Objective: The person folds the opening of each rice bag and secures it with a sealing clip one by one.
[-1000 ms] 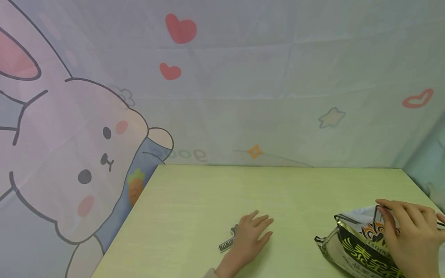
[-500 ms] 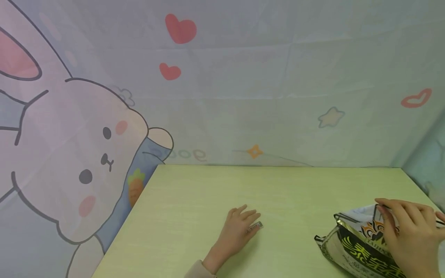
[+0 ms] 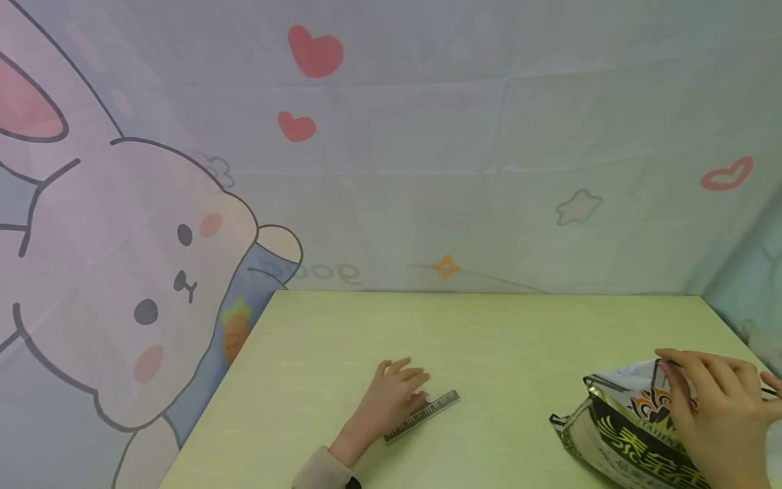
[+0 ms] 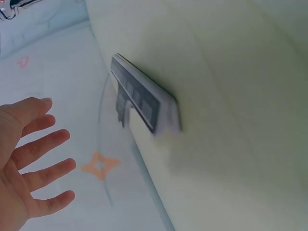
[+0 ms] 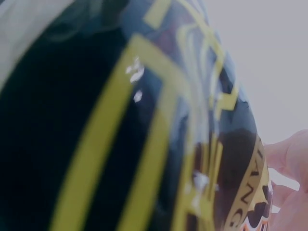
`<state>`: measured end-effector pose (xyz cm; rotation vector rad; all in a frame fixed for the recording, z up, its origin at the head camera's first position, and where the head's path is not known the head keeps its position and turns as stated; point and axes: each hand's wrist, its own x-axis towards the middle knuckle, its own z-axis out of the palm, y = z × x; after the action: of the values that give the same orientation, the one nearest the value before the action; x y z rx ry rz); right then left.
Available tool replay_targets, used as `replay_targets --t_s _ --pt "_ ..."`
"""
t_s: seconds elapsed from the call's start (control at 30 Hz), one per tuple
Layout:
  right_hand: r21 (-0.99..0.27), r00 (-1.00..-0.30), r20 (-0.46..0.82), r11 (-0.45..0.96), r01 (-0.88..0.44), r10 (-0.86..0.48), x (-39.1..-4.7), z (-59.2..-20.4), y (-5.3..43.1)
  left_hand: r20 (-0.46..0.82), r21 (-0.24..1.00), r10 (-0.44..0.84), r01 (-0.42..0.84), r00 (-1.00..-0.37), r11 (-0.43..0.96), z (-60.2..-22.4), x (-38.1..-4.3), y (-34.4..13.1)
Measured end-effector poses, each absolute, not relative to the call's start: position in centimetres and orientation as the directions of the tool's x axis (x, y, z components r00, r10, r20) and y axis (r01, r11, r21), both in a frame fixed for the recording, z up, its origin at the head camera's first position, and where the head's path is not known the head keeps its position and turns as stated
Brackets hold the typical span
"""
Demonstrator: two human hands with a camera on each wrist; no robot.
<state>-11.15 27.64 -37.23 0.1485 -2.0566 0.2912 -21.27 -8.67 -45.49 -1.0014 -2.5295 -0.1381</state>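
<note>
A flat piece printed with piano keys [image 3: 436, 405] lies slantwise on the pale table. My left hand [image 3: 394, 397] is over its left part, fingers spread and relaxed, hiding some of it. The left wrist view shows this keyboard piece [image 4: 137, 96] with a dark part at its far side, and the left hand [image 4: 29, 163] apart from it, holding nothing. At the right, my right hand [image 3: 723, 401] grips the top edge of a crinkled plastic bag [image 3: 629, 441] with black, white and yellow print. Its glossy black side [image 5: 110, 120] fills most of the right wrist view.
The pale yellow-green table [image 3: 489, 333] reaches back to a cloth backdrop [image 3: 427, 170] printed with a rabbit, hearts and stars. Another cloth panel [image 3: 757, 258] stands along the right side. The bag takes up the table's front right corner.
My left hand has moved left across the keyboard piece, uncovering its right end and covering the dark figure beside it. The right hand keeps its grip on the bag.
</note>
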Motion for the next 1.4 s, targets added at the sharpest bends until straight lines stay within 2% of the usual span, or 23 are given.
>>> replay_targets --t_s 0.17,0.33,0.6,1.4 --pt "-0.140 -0.483 0.875 0.965 -0.223 0.015 -11.2 -37.3 27.7 0.372 -0.076 0.649 0.675 -0.664 0.734 -46.2 -21.6 -9.5" --pt "-0.164 -0.464 0.885 0.957 -0.240 0.035 -11.4 -37.4 27.6 0.336 -0.148 0.704 0.703 -0.625 0.695 -46.9 -21.9 -9.8" --pt "-0.156 -0.473 0.881 0.959 -0.238 0.026 -11.3 -37.4 27.8 0.214 -0.209 0.750 0.720 -0.626 0.661 -46.9 -22.0 -9.4" --pt "-0.172 -0.466 0.884 0.956 -0.238 0.043 -11.3 -37.7 27.8 0.176 -0.281 0.748 0.696 -0.640 0.661 -47.1 -22.5 -9.1"
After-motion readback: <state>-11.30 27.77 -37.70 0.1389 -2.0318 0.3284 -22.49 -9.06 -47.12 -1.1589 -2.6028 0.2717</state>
